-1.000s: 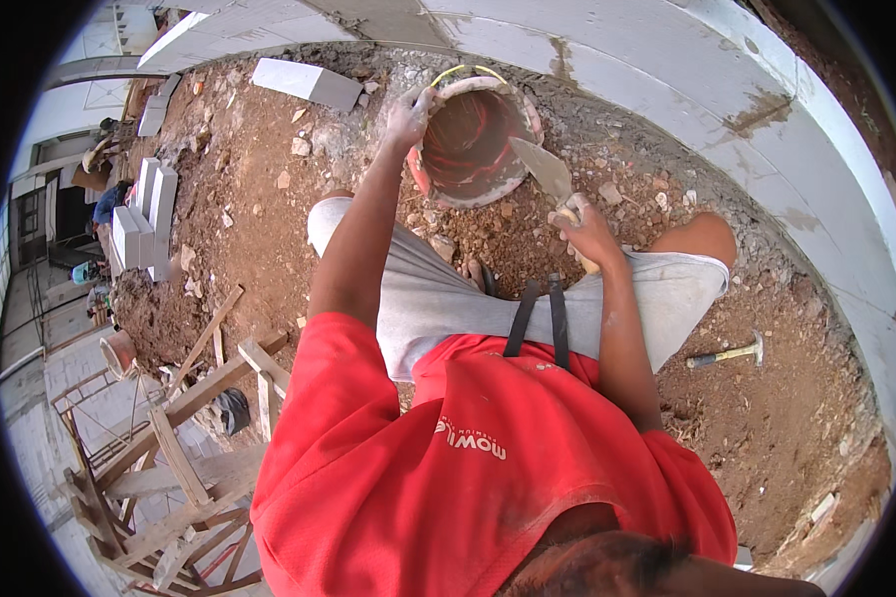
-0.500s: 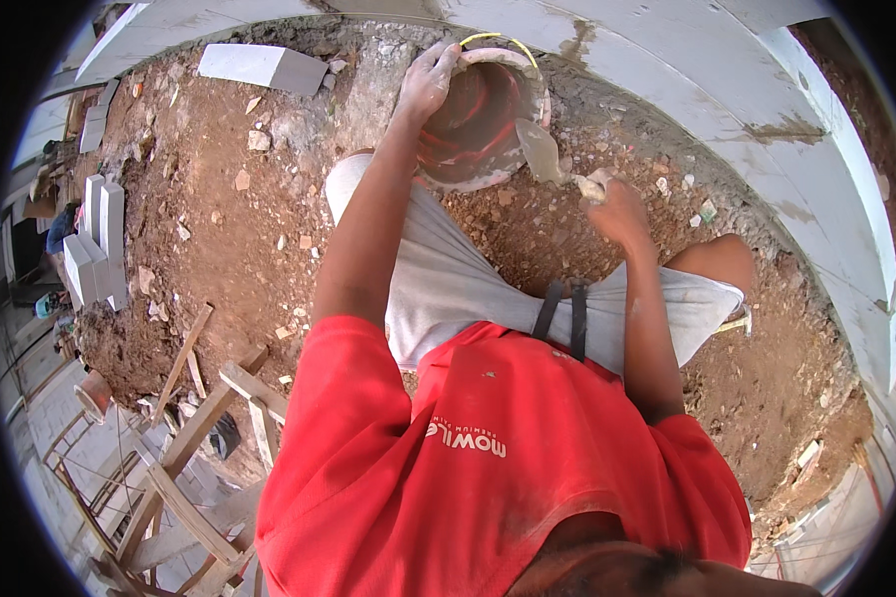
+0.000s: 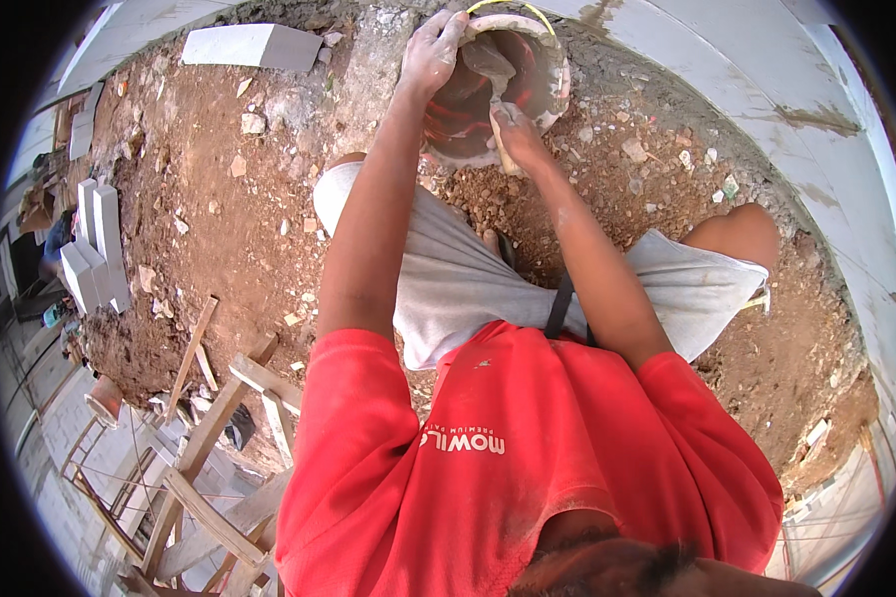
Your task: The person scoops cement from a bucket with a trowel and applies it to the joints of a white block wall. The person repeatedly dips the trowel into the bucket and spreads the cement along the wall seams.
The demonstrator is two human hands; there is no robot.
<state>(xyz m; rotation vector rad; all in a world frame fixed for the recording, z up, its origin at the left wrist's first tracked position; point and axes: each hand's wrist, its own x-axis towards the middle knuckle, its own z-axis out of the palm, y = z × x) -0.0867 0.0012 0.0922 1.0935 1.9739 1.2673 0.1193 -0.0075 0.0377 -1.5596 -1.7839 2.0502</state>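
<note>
A round bucket (image 3: 560,75), its rim smeared with mortar, stands tilted on the dirt in front of me. Grey wet mortar (image 3: 536,97) lies inside it, and reddish streaks show on its inner wall. My left hand (image 3: 434,52) grips the rim on the left side, fingers closed over it. With my right hand (image 3: 516,137) I hold a trowel (image 3: 489,62) by its pale handle, fingers wrapped round. The mortar-coated blade is inside the bucket's mouth. A yellow bucket handle (image 3: 515,8) arcs over the far rim.
A light grey block wall (image 3: 727,85) curves along the far and right side. One white block (image 3: 251,46) lies at the far left; several more blocks (image 3: 98,239) stand further left. Wooden timbers (image 3: 204,438) crowd the lower left. Stones litter the brown dirt (image 3: 219,189).
My right hand has swung left and forward, bringing the trowel from beside the bucket's right rim into its mouth. My left hand stays on the rim.
</note>
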